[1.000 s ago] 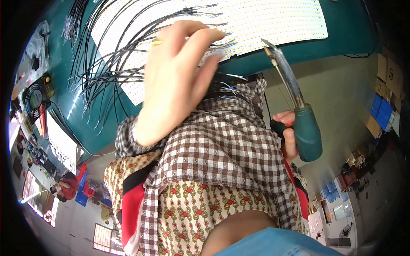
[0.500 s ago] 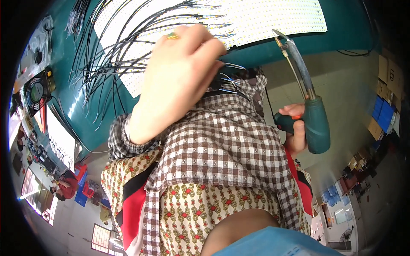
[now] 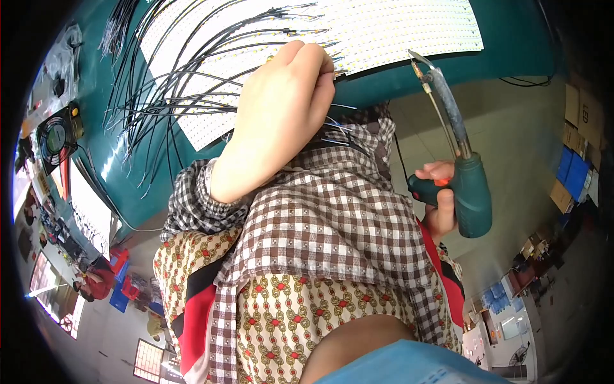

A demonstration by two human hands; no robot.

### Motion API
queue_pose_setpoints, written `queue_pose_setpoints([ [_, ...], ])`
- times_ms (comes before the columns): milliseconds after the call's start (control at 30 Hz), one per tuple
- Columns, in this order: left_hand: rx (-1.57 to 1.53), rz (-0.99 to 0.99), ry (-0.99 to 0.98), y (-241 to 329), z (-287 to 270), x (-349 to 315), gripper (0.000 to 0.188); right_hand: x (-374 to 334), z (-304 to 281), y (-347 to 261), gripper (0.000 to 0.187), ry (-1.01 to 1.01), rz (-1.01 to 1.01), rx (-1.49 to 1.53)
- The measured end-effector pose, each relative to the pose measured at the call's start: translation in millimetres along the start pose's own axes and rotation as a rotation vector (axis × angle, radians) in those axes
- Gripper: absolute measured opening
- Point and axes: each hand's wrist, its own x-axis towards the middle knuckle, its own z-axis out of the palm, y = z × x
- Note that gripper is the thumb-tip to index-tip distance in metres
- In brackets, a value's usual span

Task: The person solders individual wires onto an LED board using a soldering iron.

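Observation:
My left hand is closed, with thumb and fingers pinched at the near edge of the white LED board. A black wire runs in under this hand, and a thin wire end shows just past the fingertips. What lies inside the pinch is mostly hidden. My right hand grips a green-handled soldering gun by its trigger grip. Its metal barrel points up, and the tip is apart from the board, just below the near edge.
Many black wires fan across the left of the board on a green tabletop. Loose wire ends lie over my checked apron. A small black fan stands at far left. Boxes line the right side.
My left hand has moved slightly right, its fingertips settling at the board's edge. The board has shifted a little left, and the soldering gun sits slightly lower.

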Motion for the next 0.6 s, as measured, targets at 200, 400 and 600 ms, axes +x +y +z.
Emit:
queue_pose_setpoints([
  [200,-0.156,-0.117,0.045,2,3,-1,0.009,-4,-4,4,0.052,-0.027,0.04,-0.069],
  [400,-0.117,-0.095,0.149,0,14,0,0.011,-4,8,-11,0.048,-0.063,0.059,-0.085],
  [600,-0.196,-0.148,0.174,0,17,-2,0.011,-5,5,-11,0.047,-0.117,0.049,-0.092],
])
